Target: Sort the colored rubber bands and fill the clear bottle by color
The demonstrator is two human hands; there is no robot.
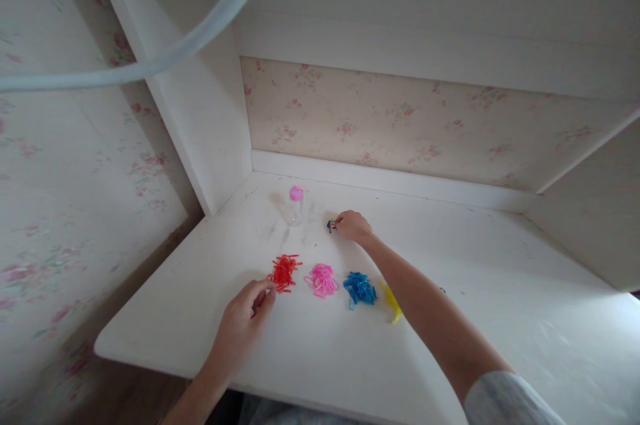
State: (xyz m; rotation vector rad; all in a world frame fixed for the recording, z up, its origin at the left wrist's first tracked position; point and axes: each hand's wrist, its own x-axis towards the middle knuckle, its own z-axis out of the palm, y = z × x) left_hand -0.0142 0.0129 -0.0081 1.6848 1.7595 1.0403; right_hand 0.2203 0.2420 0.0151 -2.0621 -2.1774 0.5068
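My left hand has its fingertips drawn together at the near left edge of a pile of red rubber bands. Whether a band is caught between those fingers is hidden. Farther back, my right hand pinches a small dark blue and black thing, too small to name, just above or on the desk. In a row to the right of the red pile lie pink rubber bands, blue rubber bands and yellow rubber bands. My right forearm partly covers the yellow ones.
A small clear bottle with a pink cap stands upright behind the red pile. The white desk has a raised back edge and a side panel at left. A pale curved tube crosses the upper left, close to the camera.
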